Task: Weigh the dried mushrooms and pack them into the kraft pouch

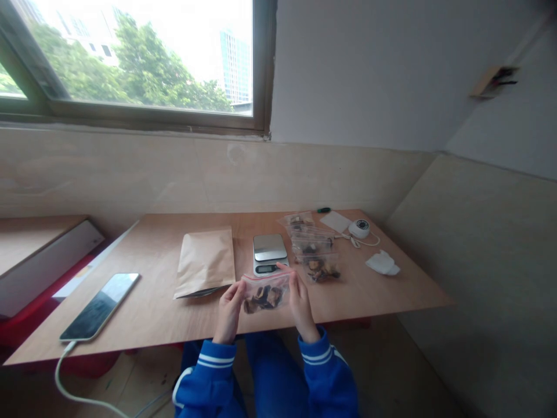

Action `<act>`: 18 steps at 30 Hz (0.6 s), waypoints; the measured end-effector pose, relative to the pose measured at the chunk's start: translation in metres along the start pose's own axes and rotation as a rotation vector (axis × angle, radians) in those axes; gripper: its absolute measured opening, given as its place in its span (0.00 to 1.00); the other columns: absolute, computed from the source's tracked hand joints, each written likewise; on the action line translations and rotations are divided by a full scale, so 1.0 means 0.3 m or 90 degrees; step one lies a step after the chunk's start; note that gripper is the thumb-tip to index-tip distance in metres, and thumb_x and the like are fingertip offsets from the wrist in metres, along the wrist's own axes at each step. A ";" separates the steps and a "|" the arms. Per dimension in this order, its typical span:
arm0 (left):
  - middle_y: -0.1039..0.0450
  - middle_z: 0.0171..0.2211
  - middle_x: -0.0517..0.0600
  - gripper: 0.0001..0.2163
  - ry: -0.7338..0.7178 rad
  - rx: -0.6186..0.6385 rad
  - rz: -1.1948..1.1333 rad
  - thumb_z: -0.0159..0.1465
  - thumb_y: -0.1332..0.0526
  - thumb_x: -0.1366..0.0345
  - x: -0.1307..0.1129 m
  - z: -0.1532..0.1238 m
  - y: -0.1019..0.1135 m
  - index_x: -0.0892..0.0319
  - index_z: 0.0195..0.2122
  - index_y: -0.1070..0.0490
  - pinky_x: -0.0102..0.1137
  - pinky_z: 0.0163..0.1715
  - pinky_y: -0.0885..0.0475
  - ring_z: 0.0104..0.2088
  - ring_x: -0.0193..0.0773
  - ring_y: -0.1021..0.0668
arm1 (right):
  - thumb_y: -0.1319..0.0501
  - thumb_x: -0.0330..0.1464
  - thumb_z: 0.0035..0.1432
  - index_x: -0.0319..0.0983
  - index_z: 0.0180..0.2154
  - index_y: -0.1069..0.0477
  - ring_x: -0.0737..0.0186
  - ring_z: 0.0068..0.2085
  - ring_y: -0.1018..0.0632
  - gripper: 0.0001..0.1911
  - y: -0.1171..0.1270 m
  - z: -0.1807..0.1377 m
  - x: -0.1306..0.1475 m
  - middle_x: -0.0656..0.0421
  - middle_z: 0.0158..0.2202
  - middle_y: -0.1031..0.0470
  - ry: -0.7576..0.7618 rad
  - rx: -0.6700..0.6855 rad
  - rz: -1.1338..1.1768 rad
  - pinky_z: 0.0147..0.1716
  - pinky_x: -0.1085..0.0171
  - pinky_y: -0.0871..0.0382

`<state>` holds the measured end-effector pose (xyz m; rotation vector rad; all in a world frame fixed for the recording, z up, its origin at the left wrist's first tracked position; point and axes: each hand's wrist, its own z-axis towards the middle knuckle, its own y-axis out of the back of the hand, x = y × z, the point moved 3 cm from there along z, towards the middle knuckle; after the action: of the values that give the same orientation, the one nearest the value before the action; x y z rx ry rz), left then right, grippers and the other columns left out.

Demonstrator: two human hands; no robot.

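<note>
Between my two hands is a clear zip bag (266,295) with a red seal line, holding dark brown dried pieces that look like mushrooms. My left hand (232,306) pinches its upper left corner; my right hand (299,299) grips the upper right side, one finger stretched toward the scale. Just beyond the bag lies a kitchen scale (270,248) with a bare metal plate and a small display. To its right, several similar filled zip bags (321,268) overlap in a row. A brown kraft paper pouch (205,262) rests flat to the left of the scale.
A phone (100,307) with a white charging cable lies at the table's left. On the right are a white dome camera (359,229) with its cord, a crumpled tissue (383,263), a white card (336,222) and a dark green-handled tool (324,210). The wooden table (391,296) stands against the wall.
</note>
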<state>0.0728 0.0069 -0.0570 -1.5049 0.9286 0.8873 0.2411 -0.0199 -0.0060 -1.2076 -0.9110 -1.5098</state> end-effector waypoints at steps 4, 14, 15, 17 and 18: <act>0.29 0.24 0.45 0.15 -0.062 -0.037 0.023 0.53 0.35 0.53 -0.027 -0.015 -0.001 0.61 0.32 0.28 0.24 0.26 0.34 0.25 0.30 0.29 | 0.49 0.50 0.60 0.39 0.44 0.32 0.54 0.36 0.20 0.23 -0.001 -0.003 -0.020 0.54 0.34 0.21 -0.053 -0.033 0.059 0.37 0.58 0.27; 0.28 0.25 0.46 0.19 -0.152 -0.182 0.091 0.51 0.35 0.52 -0.079 -0.044 0.018 0.61 0.37 0.28 0.24 0.23 0.33 0.24 0.31 0.29 | 0.35 0.46 0.49 0.37 0.28 0.31 0.61 0.29 0.23 0.18 0.051 -0.005 -0.037 0.57 0.25 0.24 -0.089 -0.163 0.112 0.33 0.62 0.30; 0.28 0.26 0.47 0.19 -0.161 -0.193 0.092 0.51 0.35 0.52 -0.080 -0.040 0.030 0.61 0.37 0.28 0.25 0.23 0.33 0.24 0.31 0.28 | 0.35 0.46 0.49 0.37 0.28 0.31 0.62 0.27 0.24 0.18 0.069 -0.003 -0.036 0.59 0.24 0.25 -0.089 -0.198 0.130 0.32 0.62 0.30; 0.26 0.27 0.48 0.19 -0.185 -0.210 0.087 0.51 0.34 0.52 -0.087 -0.031 0.058 0.61 0.37 0.28 0.26 0.25 0.31 0.26 0.32 0.26 | 0.35 0.46 0.49 0.37 0.29 0.30 0.62 0.26 0.25 0.18 0.102 0.000 -0.035 0.60 0.22 0.26 -0.085 -0.255 0.158 0.32 0.61 0.30; 0.26 0.28 0.48 0.19 -0.194 -0.212 0.082 0.50 0.34 0.52 -0.090 -0.027 0.070 0.61 0.37 0.28 0.26 0.27 0.30 0.27 0.33 0.26 | 0.36 0.47 0.50 0.37 0.29 0.30 0.62 0.27 0.25 0.18 0.114 0.002 -0.035 0.59 0.23 0.25 -0.081 -0.268 0.156 0.33 0.61 0.30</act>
<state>0.0429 -0.0006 -0.0400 -1.5403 0.6817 1.3762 0.2748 -0.0259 -0.0165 -1.6681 -0.5105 -1.4784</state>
